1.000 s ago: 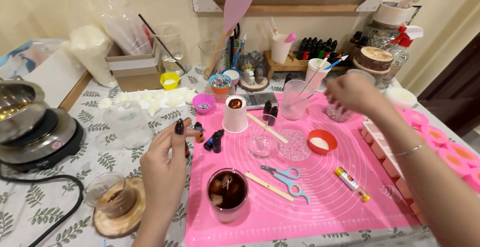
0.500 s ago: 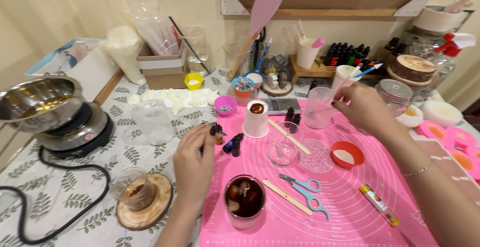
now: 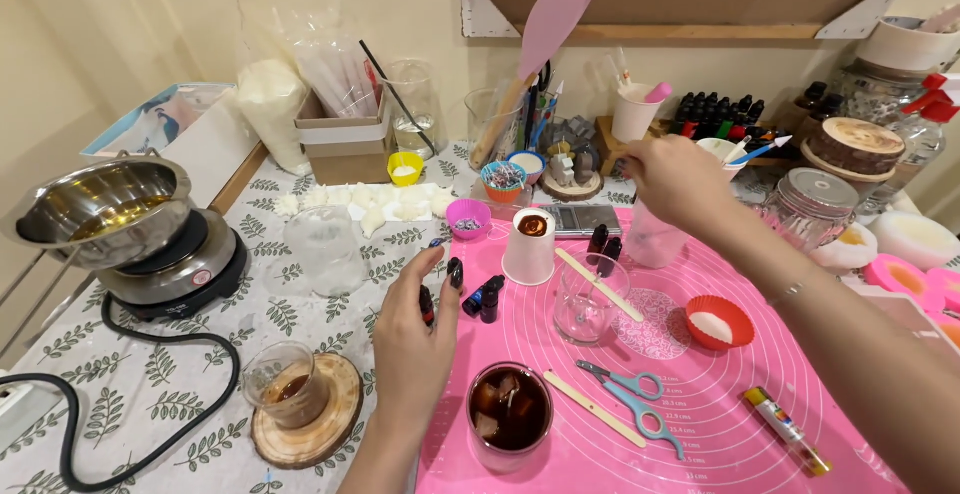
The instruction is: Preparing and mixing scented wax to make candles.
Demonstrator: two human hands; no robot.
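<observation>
Left hand [image 3: 415, 329] open, fingers spread, left of pink mat [image 3: 700, 394], right hand [image 3: 675, 179] pinched over mat's far edge, contents indeterminate

Behind the pink mat [image 3: 700, 394], the right hand [image 3: 672, 176] covers the top of a clear cup [image 3: 655, 244], and whatever its fingers pinch is hidden. The left hand [image 3: 415, 329], at the mat's left edge, half hides a small dark bottle [image 3: 427, 306]. At the mat's near edge the dark-filled glass [image 3: 510, 414] loses its base to the frame. Right of the mat, pink moulds [image 3: 915, 279] are cut off. The far bottle rack [image 3: 715, 114] is too small to read.
</observation>
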